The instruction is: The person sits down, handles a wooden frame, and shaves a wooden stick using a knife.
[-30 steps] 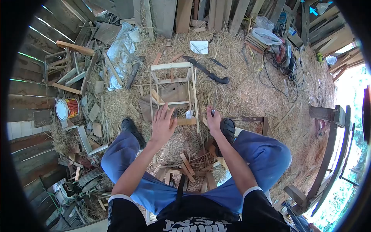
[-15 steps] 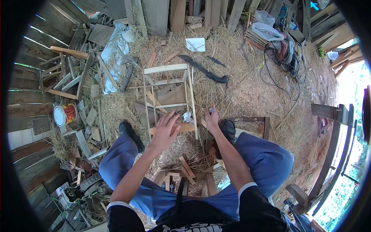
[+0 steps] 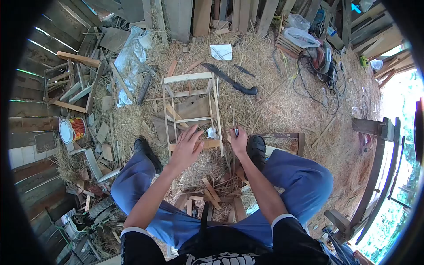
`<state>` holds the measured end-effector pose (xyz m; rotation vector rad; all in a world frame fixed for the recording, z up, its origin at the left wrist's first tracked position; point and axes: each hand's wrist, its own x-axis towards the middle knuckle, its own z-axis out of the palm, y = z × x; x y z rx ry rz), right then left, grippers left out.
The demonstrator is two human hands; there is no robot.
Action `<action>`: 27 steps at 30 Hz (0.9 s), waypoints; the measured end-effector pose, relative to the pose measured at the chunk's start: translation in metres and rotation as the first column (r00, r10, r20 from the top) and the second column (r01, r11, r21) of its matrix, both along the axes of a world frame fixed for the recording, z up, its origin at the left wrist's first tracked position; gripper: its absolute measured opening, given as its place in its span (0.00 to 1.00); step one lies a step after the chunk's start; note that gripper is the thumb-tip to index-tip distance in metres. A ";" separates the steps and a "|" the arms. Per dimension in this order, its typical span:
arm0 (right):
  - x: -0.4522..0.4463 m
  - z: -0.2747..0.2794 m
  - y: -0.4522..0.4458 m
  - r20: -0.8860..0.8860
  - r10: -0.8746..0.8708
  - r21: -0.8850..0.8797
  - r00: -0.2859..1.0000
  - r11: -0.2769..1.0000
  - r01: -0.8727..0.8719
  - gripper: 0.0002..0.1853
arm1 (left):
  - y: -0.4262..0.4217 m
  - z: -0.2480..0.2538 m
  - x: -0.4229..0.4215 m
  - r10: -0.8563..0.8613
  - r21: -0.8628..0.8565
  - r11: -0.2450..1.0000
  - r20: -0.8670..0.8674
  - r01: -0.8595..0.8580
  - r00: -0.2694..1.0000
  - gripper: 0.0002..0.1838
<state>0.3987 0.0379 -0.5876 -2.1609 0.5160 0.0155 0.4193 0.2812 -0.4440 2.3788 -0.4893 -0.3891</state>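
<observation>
A small pale wooden frame (image 3: 188,119) with several crosspieces lies on the straw-covered ground in front of me. My left hand (image 3: 187,148) is spread flat over the near rail (image 3: 211,144) at the frame's lower left, holding nothing. Just right of the frame's lower corner, my right hand (image 3: 239,141) is closed around a slim tool with a dark handle (image 3: 236,131). A thin shaft seems to point away from me, so it looks like a screwdriver, though its tip is unclear. Crumpled white material (image 3: 212,132) lies inside the frame.
A machete (image 3: 229,79) with a black handle lies beyond the frame, near a white sheet (image 3: 221,52). Cables (image 3: 304,88) tangle at right. A paint can (image 3: 72,130) and scrap-wood frames stand left. My shoes (image 3: 256,152) flank the frame; wood pieces (image 3: 211,190) lie between my legs.
My right hand has shifted slightly left, closer to the frame's corner, with the tool still in it. My left hand stays over the near rail. The view has shifted slightly.
</observation>
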 end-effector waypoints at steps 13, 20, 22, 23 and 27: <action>-0.046 0.096 0.033 0.226 -0.017 0.179 0.974 0.984 -0.025 0.14 | 0.013 0.022 -0.022 -0.046 -0.147 0.987 0.090 0.059 0.995 0.21; -0.008 0.240 0.062 0.262 0.165 0.244 0.951 0.942 -0.230 0.13 | 0.019 0.054 -0.044 -0.106 -0.565 0.823 -0.266 -0.066 0.958 0.23; -0.005 0.257 0.068 0.377 0.268 0.211 0.887 0.907 -0.364 0.19 | 0.012 0.065 -0.056 -0.152 -0.693 0.713 -0.307 -0.111 0.939 0.23; -0.006 0.264 0.070 0.395 0.273 0.251 0.877 0.886 -0.389 0.20 | 0.009 0.067 -0.063 -0.175 -0.727 0.681 -0.276 -0.087 0.945 0.23; -0.015 0.300 0.083 0.425 0.328 0.295 0.844 0.831 -0.472 0.21 | 0.000 0.083 -0.081 -0.201 -0.750 0.660 -0.223 -0.036 0.954 0.22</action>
